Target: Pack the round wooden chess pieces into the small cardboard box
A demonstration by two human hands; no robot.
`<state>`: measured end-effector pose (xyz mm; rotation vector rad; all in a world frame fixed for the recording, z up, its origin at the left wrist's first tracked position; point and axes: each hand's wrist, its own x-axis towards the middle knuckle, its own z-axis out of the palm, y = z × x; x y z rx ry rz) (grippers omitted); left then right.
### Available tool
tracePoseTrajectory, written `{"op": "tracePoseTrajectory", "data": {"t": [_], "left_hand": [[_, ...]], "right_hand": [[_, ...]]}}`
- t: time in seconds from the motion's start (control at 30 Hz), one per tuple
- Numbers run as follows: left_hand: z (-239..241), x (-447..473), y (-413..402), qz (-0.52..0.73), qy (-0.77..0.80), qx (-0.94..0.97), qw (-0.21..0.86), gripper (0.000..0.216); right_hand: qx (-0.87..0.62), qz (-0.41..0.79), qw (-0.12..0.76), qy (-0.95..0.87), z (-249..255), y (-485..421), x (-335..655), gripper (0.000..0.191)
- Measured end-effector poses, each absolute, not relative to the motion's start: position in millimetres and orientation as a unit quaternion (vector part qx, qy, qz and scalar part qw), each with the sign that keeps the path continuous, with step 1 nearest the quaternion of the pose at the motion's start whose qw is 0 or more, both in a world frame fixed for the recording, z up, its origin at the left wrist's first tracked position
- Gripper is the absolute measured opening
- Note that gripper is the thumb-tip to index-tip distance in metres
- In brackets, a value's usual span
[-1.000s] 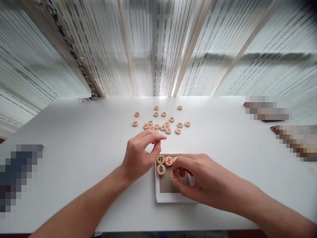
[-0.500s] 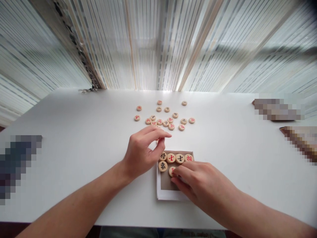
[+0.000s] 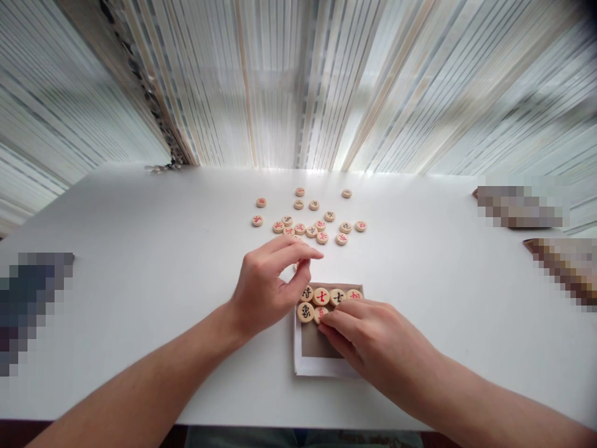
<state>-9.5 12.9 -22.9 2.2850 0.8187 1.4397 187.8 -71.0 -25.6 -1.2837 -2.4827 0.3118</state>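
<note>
My right hand (image 3: 368, 336) pinches a round wooden xiangqi piece (image 3: 320, 315) with a red character inside a shallow white box (image 3: 298, 348). That piece touches the black-marked piece (image 3: 306, 312) on its left, in the second row. Along the box's far side runs a row of pieces, among them a red one (image 3: 321, 296) and a black one (image 3: 337, 297). My left hand (image 3: 270, 286) hovers over the box's far left corner, index finger stretched and thumb apart from it. Another piece (image 3: 296, 266) shows partly through the gap between its fingers; no grip on it is visible.
Several loose xiangqi pieces (image 3: 300, 229) lie scattered beyond my hands on the white table (image 3: 140, 249). Blurred-out objects rest at the left edge (image 3: 32, 305) and at the right (image 3: 517, 208). A striped curtain (image 3: 275, 81) hangs behind the table.
My right hand has moved the red-marked piece slightly left and away from me, up against the black-marked piece. My left hand has stayed in place.
</note>
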Motion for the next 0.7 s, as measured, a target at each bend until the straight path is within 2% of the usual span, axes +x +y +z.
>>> {"op": "tracePoseTrajectory", "data": {"t": [0.23, 0.5, 0.7], "left_hand": [[-22.0, -9.6, 13.0, 0.510, 0.283, 0.796, 0.161, 0.028], [-19.7, -15.7, 21.1, 0.504, 0.312, 0.793, 0.143, 0.026], [-22.4, -26.8, 37.5, 0.512, 0.351, 0.776, 0.112, 0.020]], "right_hand": [[-0.442, 0.097, 0.186, -0.872, -25.7, -72.8, 187.2, 0.029], [-0.432, 0.078, 0.266, -0.858, -17.9, -69.7, 190.0, 0.038], [-0.442, 0.089, 0.315, -0.835, -5.6, -60.8, 198.3, 0.037]]}}
